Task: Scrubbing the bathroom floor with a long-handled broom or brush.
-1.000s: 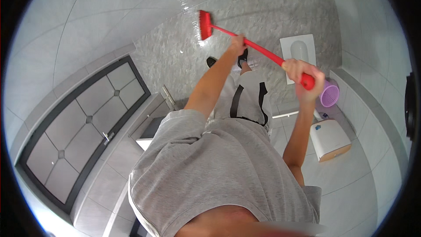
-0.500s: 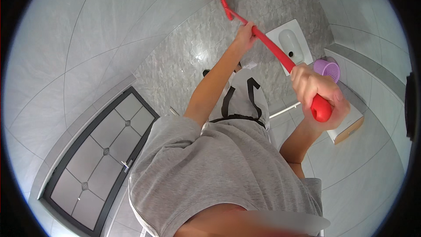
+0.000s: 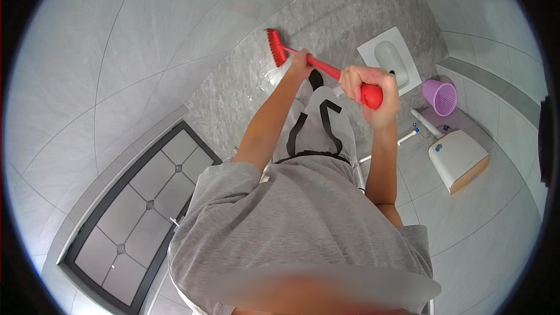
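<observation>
A red long-handled floor brush (image 3: 275, 49) slants across the upper middle, its bristled head at the far end by the left wall's foot. Bristles show along the head's left side; whether they touch the floor, I cannot tell. My left hand (image 3: 301, 63) is closed around the shaft close to the head. Higher up, my right hand (image 3: 386, 90) grips the thick handle, its rounded red end poking out of the fist toward me. Below the brush my legs show in light trousers with black stripes.
A white squat toilet (image 3: 410, 71) is set in the grey floor (image 3: 344, 6) at upper right. A purple basket (image 3: 440, 98) stands beside a low ledge (image 3: 484, 76). A white box-like fixture (image 3: 458, 157) and a white pipe (image 3: 408, 136) are at right. A dark-framed door (image 3: 140, 207) stands at lower left.
The brush head has come nearer and to the left, along the foot of the wall. Both hands have shifted left with the handle, and the bristles now show.
</observation>
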Demonstrator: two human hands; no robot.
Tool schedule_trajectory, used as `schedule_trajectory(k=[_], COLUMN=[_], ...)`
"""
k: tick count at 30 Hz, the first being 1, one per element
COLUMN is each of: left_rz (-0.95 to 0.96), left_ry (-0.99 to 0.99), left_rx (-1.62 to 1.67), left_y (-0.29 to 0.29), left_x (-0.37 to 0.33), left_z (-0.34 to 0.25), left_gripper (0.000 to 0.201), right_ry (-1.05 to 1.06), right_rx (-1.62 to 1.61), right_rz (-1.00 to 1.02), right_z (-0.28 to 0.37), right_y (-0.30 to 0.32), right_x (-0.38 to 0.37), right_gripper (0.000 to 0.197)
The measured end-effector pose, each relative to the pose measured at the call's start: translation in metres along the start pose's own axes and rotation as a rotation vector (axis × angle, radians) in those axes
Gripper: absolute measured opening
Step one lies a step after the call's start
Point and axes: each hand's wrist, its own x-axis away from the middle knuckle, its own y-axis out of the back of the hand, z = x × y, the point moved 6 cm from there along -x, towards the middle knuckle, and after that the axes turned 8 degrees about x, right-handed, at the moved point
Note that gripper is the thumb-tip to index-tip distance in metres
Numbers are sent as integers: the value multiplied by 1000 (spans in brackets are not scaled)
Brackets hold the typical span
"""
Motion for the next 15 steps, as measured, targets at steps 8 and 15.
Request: schedule_trajectory(k=[8,15], left_rz=[267,229], left_ry=[80,-125], left_rx=[62,265], left_y=[-76,-25], left_x=[-8,83], left_z=[5,-72], left_gripper=[10,14], right_ry=[9,122], right_rx=[499,409], right_rz=[87,469], right_z=[29,42], right_y=[-64,-171], right_x=[-13,-22], right_gripper=[49,50])
